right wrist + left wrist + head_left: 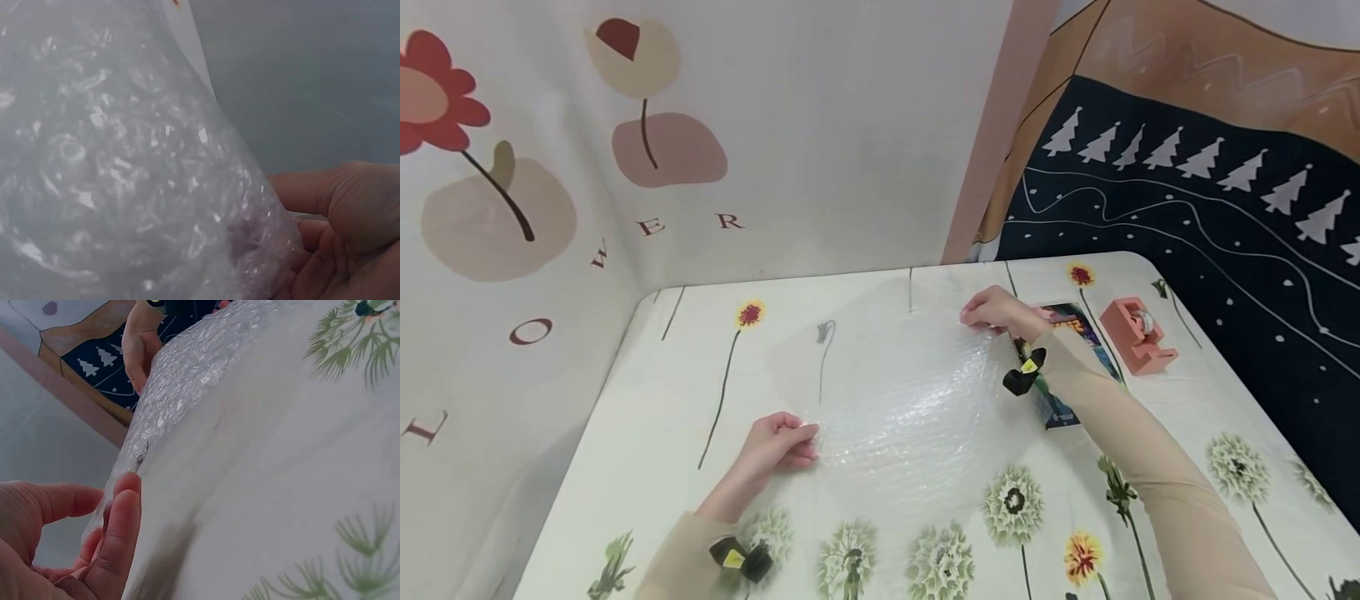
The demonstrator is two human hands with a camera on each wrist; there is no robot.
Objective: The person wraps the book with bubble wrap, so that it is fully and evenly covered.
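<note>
A clear sheet of bubble wrap (910, 408) stretches between the two hands over the table. My left hand (778, 446) pinches its near left edge between thumb and fingers. The right hand (1000, 310) pinches the far right corner, and some of its fingers show blurred through the plastic in the right wrist view. In the left wrist view the bubble wrap (187, 378) rises as a taut, slanting sheet from the left fingertips towards the other hand. Under the right forearm lies a book with a dark, colourful cover (1060, 412), partly hidden by the sleeve.
A pink tape dispenser (1135, 337) with a roll of clear tape stands right of the book. The flower-printed cloth (655, 400) covers the table. Behind it hangs a pale printed curtain (820, 167), and a dark tree-patterned cloth (1195, 225) hangs on the right.
</note>
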